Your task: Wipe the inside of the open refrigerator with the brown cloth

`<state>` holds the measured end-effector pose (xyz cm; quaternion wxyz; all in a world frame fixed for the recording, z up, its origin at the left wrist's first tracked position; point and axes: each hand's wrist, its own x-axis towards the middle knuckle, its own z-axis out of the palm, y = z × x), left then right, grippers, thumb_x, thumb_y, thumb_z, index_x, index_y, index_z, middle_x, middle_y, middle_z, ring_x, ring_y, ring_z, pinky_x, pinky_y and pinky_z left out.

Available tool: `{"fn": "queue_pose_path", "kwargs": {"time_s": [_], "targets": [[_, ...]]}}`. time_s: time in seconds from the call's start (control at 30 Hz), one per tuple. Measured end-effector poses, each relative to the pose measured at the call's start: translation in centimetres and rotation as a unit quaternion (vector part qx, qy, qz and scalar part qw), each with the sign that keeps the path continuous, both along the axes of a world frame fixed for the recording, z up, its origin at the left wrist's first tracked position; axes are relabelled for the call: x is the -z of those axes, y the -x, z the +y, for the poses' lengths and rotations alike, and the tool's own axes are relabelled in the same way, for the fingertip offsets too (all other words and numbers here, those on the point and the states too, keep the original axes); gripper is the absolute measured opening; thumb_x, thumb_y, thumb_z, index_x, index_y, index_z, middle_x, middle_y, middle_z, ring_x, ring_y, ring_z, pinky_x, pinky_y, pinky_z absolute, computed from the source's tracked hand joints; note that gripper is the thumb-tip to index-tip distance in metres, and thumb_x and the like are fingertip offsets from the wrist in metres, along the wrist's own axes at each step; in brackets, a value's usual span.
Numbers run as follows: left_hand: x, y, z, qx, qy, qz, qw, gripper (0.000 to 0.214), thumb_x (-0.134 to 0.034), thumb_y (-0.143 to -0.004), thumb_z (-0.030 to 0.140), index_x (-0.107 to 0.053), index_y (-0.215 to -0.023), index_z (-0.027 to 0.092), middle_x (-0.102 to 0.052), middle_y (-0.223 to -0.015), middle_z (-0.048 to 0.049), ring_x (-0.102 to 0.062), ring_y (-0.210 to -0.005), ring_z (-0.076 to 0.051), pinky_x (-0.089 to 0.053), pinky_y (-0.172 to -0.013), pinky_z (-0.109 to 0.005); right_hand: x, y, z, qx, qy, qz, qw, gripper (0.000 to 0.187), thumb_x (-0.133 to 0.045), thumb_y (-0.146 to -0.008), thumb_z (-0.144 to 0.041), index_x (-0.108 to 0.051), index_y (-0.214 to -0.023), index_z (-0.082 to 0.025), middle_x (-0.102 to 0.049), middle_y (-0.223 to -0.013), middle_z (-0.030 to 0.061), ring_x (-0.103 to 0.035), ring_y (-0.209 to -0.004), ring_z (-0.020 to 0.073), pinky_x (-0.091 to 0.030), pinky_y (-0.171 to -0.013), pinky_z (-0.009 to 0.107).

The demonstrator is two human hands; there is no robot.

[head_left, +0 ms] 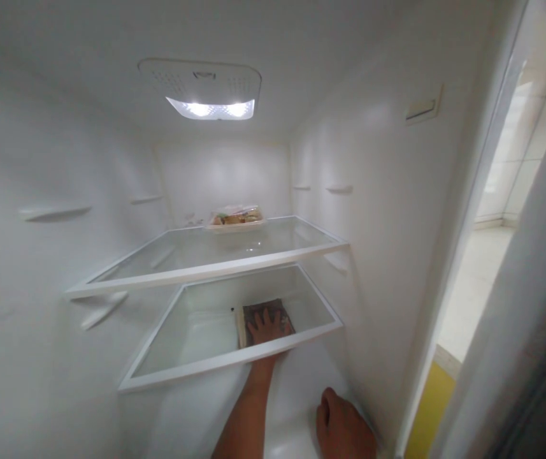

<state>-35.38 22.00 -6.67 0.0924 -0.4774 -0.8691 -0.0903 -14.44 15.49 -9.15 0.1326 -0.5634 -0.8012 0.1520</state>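
Note:
My left hand (265,328) reaches under the lower glass shelf (201,366) of a fridge and is seen through the glass. Its fingers are spread flat over a dark, flat packet (273,306) with a pale strip along its left side. The packet lies low at the back, and my palm hides part of it. At the bottom right, my right hand (346,427) is curled into a loose fist near the right wall, with nothing visible in it.
An upper glass shelf (215,273) bears a wrapped food tray (237,217) at the back. A lit lamp (218,108) is set in the ceiling. Shelf ledges (339,189) stick out of both side walls. On the right, a gap shows light tiles (483,268) and something yellow (428,408).

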Motion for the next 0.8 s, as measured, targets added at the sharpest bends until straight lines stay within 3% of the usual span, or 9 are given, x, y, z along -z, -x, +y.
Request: {"fn": "queue_pose_path", "kwargs": {"time_s": [0.13, 0.27, 0.4, 0.57, 0.7, 0.8], "targets": [[0.0, -2.4, 0.3, 0.053, 0.007, -0.016, 0.998, 0.059, -0.034, -0.095, 0.049, -0.045, -0.149, 0.028, -0.039, -0.160, -0.0168, -0.029, -0.147, -0.049, -0.020, -0.114, -0.075, -0.7, -0.3, 0.1, -0.008, 0.017, 0.005, 1.000, 0.031, -0.036, -0.097, -0.024, -0.066, -0.106, -0.024, -0.077, -0.102, 0.0082, -0.073, -0.094, 0.0211, -0.049, -0.074, 0.028], [-0.8, -3.2, -2.5, 0.092, 0.030, -0.037, 0.995, 0.058, -0.036, -0.094, 0.047, -0.045, -0.149, 0.030, -0.042, -0.159, -0.0138, -0.031, -0.147, -0.045, -0.020, -0.117, -0.071, -1.0, -0.9, -0.4, 0.011, -0.001, 0.036, 0.999, 0.029, -0.037, -0.098, -0.023, -0.066, -0.102, -0.026, -0.077, -0.099, 0.0044, -0.073, -0.091, 0.0180, -0.046, -0.071, 0.025], [-1.4, -5.2, -7.2, 0.081, 0.051, -0.059, 0.994, 0.065, -0.032, -0.093, 0.055, -0.043, -0.150, 0.027, -0.045, -0.157, -0.0159, -0.037, -0.145, -0.044, -0.025, -0.115, -0.069, -1.4, -1.5, -0.9, 0.056, -0.010, 0.096, 0.994, 0.034, -0.033, -0.101, -0.028, -0.066, -0.097, -0.029, -0.078, -0.093, 0.0002, -0.073, -0.085, 0.0164, -0.042, -0.066, 0.025], [-1.2, -9.2, -14.6, 0.063, 0.080, -0.089, 0.991, 0.070, -0.029, -0.090, 0.064, -0.041, -0.150, 0.031, -0.035, -0.163, -0.0142, -0.029, -0.150, -0.044, -0.022, -0.115, -0.071, -2.3, -2.0, -1.2, 0.069, -0.003, 0.156, 0.985, 0.037, -0.031, -0.101, -0.033, -0.067, -0.095, -0.029, -0.077, -0.087, -0.0008, -0.072, -0.082, 0.0186, -0.042, -0.067, 0.027], [0.5, -11.0, -19.9, 0.078, 0.100, -0.114, 0.985, 0.074, -0.036, -0.086, 0.069, -0.032, -0.153, 0.038, -0.026, -0.166, -0.0074, -0.025, -0.152, -0.042, -0.016, -0.120, -0.070, -2.2, -2.2, -1.3, 0.054, -0.003, 0.177, 0.983, 0.038, -0.031, -0.100, -0.034, -0.068, -0.094, -0.028, -0.077, -0.088, -0.0003, -0.072, -0.082, 0.0180, -0.043, -0.069, 0.026], [2.3, -10.9, -22.5, 0.074, 0.124, -0.144, 0.979, 0.075, -0.047, -0.082, 0.069, -0.031, -0.150, 0.044, -0.022, -0.166, -0.0004, -0.021, -0.152, -0.043, -0.016, -0.121, -0.072, -1.7, -2.4, -1.2, 0.038, -0.001, 0.184, 0.982, 0.037, -0.032, -0.099, -0.034, -0.068, -0.094, -0.027, -0.077, -0.085, -0.0001, -0.071, -0.080, 0.0174, -0.044, -0.070, 0.026]]}}
